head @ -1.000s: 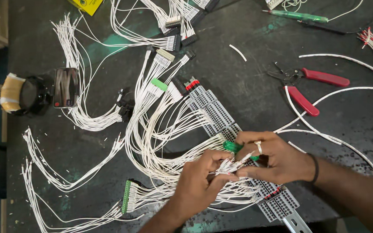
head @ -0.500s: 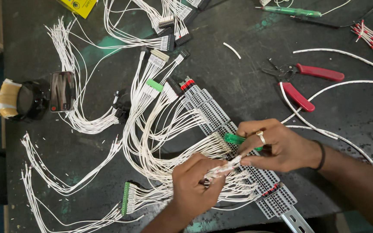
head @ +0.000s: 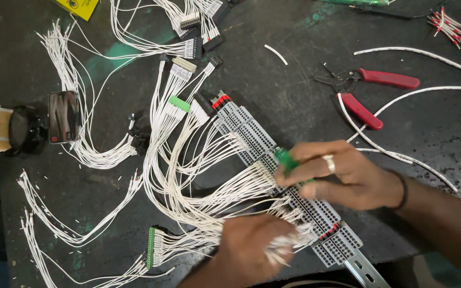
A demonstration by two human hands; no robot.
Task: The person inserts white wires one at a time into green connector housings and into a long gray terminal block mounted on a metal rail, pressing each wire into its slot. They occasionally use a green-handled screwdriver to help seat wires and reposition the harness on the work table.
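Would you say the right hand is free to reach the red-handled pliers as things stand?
Probably not at once: the right hand grips a green-handled tool. The red-handled pliers lie uncovered just beyond it.

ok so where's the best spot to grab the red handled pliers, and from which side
Grip the red handled pliers by the two red handles, which splay apart toward the right and lower right. Come from the right or above, probably with the right hand, the nearer one. The metal jaws point left toward the terminal block strip, and a white cable passes by the lower handle, so lift clear of it.
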